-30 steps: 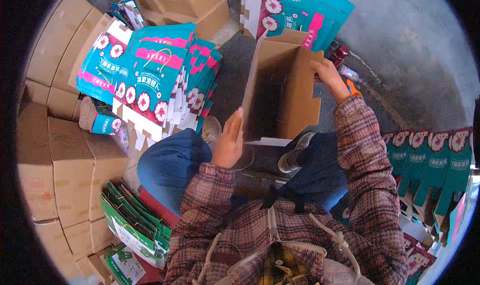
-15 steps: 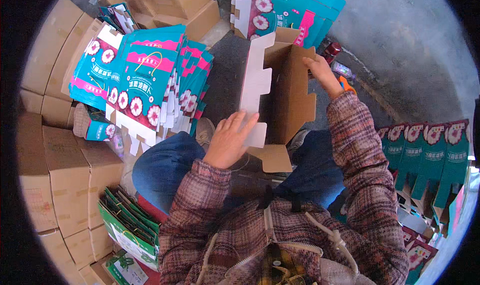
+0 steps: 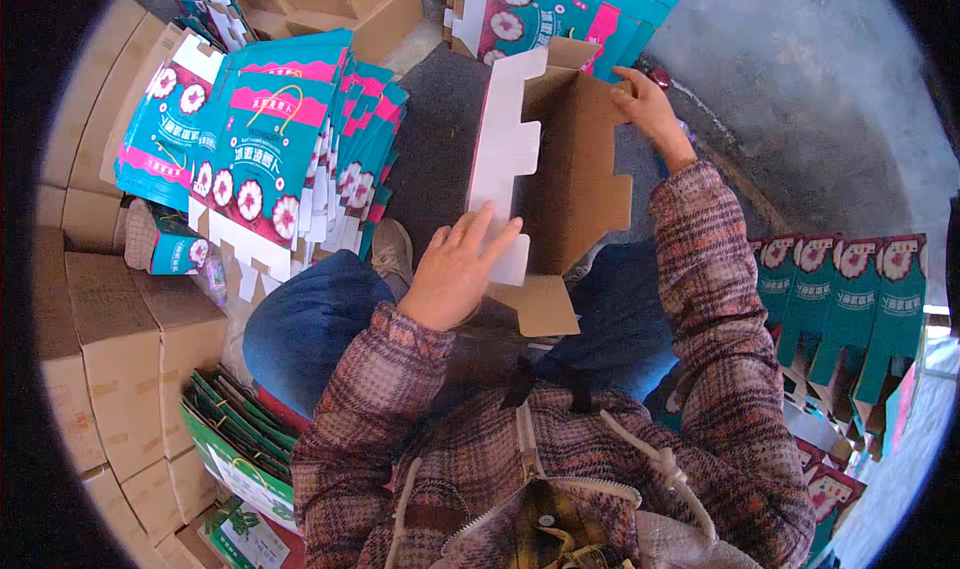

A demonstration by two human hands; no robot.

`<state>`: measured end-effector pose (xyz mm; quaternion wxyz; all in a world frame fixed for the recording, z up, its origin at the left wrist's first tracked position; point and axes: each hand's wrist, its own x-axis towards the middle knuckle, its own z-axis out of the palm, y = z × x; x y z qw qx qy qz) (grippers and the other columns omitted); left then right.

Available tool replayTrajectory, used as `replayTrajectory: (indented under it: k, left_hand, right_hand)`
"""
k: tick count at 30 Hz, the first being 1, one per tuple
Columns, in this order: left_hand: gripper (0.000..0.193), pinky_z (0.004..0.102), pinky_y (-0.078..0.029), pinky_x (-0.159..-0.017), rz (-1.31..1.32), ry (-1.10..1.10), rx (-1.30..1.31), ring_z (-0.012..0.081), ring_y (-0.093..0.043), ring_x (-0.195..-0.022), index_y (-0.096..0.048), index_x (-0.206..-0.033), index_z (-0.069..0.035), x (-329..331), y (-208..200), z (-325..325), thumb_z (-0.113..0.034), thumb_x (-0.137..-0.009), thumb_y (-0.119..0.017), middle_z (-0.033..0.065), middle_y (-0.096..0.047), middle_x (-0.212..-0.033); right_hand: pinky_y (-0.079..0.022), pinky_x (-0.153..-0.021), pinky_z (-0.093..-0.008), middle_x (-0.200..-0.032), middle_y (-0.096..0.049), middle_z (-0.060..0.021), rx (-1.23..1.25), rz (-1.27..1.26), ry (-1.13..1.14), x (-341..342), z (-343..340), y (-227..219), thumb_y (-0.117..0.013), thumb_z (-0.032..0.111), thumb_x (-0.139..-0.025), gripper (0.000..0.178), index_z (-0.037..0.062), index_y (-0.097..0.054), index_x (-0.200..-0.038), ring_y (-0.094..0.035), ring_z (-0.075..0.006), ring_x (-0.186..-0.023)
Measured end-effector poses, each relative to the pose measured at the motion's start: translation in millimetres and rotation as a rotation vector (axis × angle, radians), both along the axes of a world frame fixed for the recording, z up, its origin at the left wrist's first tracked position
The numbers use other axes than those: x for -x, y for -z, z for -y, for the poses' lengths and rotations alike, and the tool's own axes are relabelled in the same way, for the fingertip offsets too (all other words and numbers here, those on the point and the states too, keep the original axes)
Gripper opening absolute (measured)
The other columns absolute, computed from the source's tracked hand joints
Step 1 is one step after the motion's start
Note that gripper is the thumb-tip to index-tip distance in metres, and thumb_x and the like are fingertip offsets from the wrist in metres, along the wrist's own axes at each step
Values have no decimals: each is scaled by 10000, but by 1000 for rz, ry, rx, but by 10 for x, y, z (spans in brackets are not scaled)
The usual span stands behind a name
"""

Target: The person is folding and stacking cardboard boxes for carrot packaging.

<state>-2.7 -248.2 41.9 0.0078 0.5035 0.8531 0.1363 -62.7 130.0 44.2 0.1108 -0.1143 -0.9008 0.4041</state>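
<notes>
An unfolded cardboard box (image 3: 585,159) stands upright between my hands, its top open toward me. Its inside is brown, and a notched white flap (image 3: 505,159) runs along its left side. My left hand (image 3: 455,272) holds the near end of that flap, with the thumb and index finger spread over it and the other fingers at the outer side. At the far right corner, my right hand (image 3: 650,112) grips the brown edge with bent fingers. A brown end flap (image 3: 540,304) hangs at the near end. The box's outer right wall and base are hidden.
Flat teal-and-pink cartons (image 3: 270,139) lie stacked at the left. More teal cartons (image 3: 630,9) lie beyond the box. Brown boxes (image 3: 120,339) are piled on the left, near green bags (image 3: 240,459). Standing teal cartons (image 3: 850,299) line the right.
My right hand has slid slightly up and away at the box's far right corner. The left hand keeps its place on the white flap. The whole view has shifted a little.
</notes>
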Motion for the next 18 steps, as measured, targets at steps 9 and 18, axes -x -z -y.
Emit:
replayTrajectory:
  k: [9, 18]
  left_hand:
    - [701, 511, -335, -1010, 186, 17, -118, 408, -401, -1228, -434, -1364, -103, -83, -187, -35, -301, -739, -681, 248, -379, -1357]
    - [665, 495, -267, -1087, 264, 11, -150, 423, -294, -1320, -477, -1326, -81, -120, 44, -7, -412, -784, -673, 251, -331, -1413]
  right_hand:
    - [-504, -830, -439, -1183, -586, -161, -1260, -290, -244, 220, 94, -39, -553, 163, -838, 348, 108, -574, -1181, -616, -347, -993]
    - [-488, -849, -440, -1224, -559, -205, -534, -152, -2, 460, 151, 74, -517, 85, -876, 523, 115, -368, -1377, -600, -368, -1012]
